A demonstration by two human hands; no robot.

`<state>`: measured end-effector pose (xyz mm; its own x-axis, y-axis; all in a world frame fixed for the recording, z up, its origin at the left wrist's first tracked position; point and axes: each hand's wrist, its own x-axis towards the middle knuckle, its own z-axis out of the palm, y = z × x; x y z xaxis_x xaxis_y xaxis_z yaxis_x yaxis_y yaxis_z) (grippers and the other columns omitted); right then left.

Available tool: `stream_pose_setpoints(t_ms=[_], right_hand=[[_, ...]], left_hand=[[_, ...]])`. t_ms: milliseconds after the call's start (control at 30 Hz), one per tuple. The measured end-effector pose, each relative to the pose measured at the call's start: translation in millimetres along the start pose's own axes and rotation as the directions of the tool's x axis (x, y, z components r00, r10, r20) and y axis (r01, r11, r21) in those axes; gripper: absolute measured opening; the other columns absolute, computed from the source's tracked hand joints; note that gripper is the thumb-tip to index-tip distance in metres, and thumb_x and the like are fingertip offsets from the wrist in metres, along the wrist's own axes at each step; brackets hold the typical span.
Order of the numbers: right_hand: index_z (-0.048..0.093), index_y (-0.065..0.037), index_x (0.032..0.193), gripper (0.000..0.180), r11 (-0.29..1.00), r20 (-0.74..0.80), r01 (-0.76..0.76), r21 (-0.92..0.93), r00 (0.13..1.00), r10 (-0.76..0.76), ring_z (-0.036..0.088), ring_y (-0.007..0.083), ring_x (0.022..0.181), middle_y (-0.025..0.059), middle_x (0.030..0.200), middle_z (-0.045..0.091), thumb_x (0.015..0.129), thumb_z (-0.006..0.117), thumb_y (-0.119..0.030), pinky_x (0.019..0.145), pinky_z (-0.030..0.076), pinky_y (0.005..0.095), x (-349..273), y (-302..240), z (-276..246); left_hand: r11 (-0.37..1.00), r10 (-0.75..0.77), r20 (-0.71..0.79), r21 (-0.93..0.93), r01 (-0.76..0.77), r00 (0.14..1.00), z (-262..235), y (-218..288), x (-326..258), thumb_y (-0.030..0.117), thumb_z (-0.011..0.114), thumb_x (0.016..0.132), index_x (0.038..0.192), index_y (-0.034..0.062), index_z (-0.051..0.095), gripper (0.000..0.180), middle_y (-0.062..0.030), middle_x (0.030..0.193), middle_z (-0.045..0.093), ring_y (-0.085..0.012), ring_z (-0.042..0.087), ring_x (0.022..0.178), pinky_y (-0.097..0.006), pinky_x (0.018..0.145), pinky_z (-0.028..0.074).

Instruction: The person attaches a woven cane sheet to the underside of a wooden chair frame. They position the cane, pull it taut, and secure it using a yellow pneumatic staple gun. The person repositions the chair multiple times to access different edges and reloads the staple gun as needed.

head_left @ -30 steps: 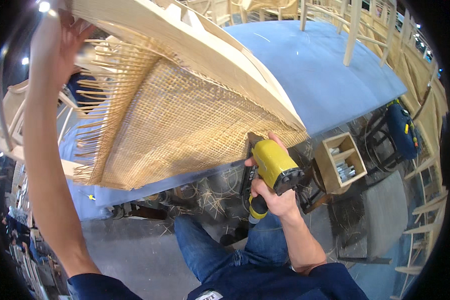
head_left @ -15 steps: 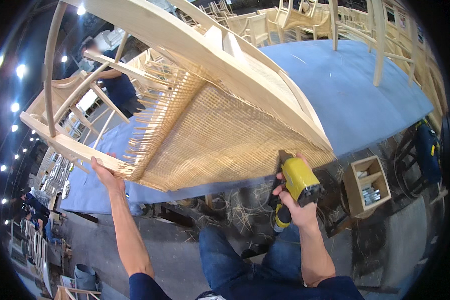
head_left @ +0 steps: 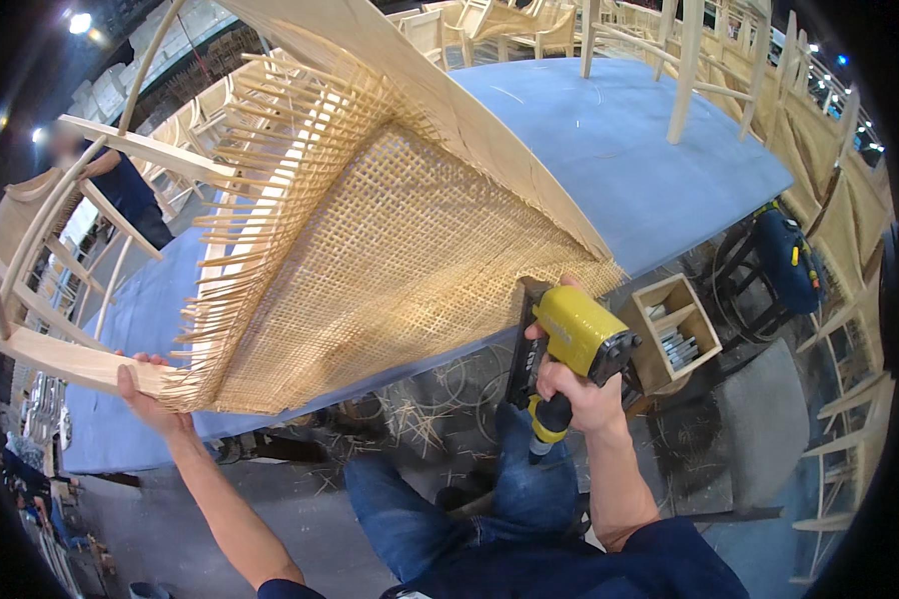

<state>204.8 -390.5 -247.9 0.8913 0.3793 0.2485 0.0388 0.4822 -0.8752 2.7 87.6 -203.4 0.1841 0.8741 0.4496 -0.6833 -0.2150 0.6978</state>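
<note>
A pale wooden chair frame [head_left: 469, 115] lies tilted across the blue table, with woven cane webbing [head_left: 400, 240] stretched over it. Loose cane ends stick out in a fringe along the webbing's left side. My left hand [head_left: 157, 401] grips the frame's lower left corner, its thumb on the wood and fingers partly hidden behind. In my right hand [head_left: 584, 396] is a yellow and black pneumatic staple gun [head_left: 581, 331], held by its handle. Its nose is at the right lower edge of the webbing; whether it touches, I cannot tell.
The blue padded table [head_left: 619, 150] carries another chair [head_left: 684, 80] at the far right. A wooden box [head_left: 707, 334] with strips of staples stands right of the gun. Cane scraps litter the floor below. Another person [head_left: 125, 195] works at the left among chairs.
The view has swung, so the chair frame and my left hand appear farther left and lower. Both hands keep their hold, and the gun remains by the webbing's right edge.
</note>
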Motion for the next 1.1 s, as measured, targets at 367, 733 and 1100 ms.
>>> stream_pose_setpoints(t_ms=[367, 733, 1100], right_hand=[[0.023, -0.008, 0.157, 0.092, 0.988, 0.072, -0.023, -0.151, 0.997, 0.034, 0.060, 0.0128, 0.054, 0.0172, 0.098, 0.062, 0.071, 0.054, 0.011, 0.053, 0.051, 0.0252, 2.5, 1.4, 7.3], [0.020, -0.006, 0.157, 0.091, 0.991, 0.096, 0.004, -0.132, 0.995, 0.009, 0.059, 0.0122, 0.057, 0.0194, 0.105, 0.064, 0.074, 0.053, 0.011, 0.053, 0.051, 0.0255, 5.4, -0.5, 20.4], [0.018, -0.004, 0.157, 0.093, 0.965, 0.123, 0.053, -0.256, 0.992, -0.022, 0.061, 0.0119, 0.065, 0.0194, 0.110, 0.065, 0.073, 0.057, 0.007, 0.060, 0.050, 0.0242, 3.6, 6.6, 12.5]], left_hand=[[0.998, -0.056, -0.075, -0.007, 0.056, 0.996, -13.4, 1.9, -0.6, 0.038, 0.063, 0.093, 0.124, 0.0040, 0.047, 0.049, -0.0102, 0.098, 0.056, -0.0176, 0.059, 0.086, -0.033, 0.077, 0.056], [0.998, -0.044, -0.017, 0.054, 0.045, 0.999, -3.4, -1.4, 3.6, 0.035, 0.061, 0.094, 0.112, -0.0024, 0.050, 0.043, -0.0103, 0.096, 0.056, -0.0185, 0.058, 0.087, -0.034, 0.076, 0.053], [0.995, -0.082, -0.149, 0.040, 0.089, 0.985, -8.6, 0.1, -1.7, 0.040, 0.058, 0.095, 0.123, 0.0007, 0.048, 0.050, -0.0115, 0.104, 0.057, -0.0210, 0.059, 0.093, -0.037, 0.084, 0.053]])
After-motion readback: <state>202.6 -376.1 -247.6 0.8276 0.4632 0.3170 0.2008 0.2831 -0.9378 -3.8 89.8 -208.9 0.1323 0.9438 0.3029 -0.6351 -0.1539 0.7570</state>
